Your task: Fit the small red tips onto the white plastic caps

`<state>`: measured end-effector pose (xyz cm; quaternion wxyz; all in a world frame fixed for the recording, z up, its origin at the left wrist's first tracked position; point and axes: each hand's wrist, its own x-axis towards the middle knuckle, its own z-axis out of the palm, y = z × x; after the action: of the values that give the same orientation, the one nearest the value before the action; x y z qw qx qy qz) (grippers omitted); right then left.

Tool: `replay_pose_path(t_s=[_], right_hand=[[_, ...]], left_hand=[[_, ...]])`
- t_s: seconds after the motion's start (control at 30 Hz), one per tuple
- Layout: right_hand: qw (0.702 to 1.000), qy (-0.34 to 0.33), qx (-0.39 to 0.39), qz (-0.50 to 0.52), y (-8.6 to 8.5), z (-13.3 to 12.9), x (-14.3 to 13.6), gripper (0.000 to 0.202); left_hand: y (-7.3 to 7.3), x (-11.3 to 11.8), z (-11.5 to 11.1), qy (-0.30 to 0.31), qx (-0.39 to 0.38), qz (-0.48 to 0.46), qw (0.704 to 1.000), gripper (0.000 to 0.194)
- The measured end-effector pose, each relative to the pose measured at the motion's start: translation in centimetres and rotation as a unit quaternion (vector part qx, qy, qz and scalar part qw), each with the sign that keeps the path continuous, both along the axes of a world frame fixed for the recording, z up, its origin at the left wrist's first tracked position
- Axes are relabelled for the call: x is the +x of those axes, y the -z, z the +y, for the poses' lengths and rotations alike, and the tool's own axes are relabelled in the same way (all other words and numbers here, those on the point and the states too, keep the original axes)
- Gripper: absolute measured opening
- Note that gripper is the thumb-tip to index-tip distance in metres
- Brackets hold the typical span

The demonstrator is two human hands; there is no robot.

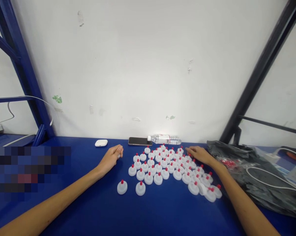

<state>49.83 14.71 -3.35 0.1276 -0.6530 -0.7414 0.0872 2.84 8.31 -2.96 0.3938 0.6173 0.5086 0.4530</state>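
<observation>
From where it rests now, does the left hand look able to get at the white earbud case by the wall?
Probably yes. The left hand lies on the blue table just right of the earbud case, with only bare tabletop between them; the red-tipped caps sit off to its other side.

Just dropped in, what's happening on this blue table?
A person sits at a blue table with a cluster of white caps with red tips spread out between their arms. The left hand is curled, seemingly around a small white piece, left of the cluster. The right hand rests on the caps at the cluster's right edge. A phone, bottle and earbud case lie by the wall.
</observation>
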Motion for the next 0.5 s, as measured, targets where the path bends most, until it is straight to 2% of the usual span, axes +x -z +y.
replay_pose_path(t_s=[0.2,0.5], right_hand=[[1.0,-0.003,-0.001,0.0,0.28,0.32,0.33,0.029],[1.0,0.003,-0.008,-0.003,0.26,0.31,0.34,0.028]], left_hand=[[0.02,0.41,-0.15,-0.023,0.005,-0.007,1.0,0.05],[0.49,0.33,-0.16,-0.023,-0.011,-0.057,0.998,0.027]])
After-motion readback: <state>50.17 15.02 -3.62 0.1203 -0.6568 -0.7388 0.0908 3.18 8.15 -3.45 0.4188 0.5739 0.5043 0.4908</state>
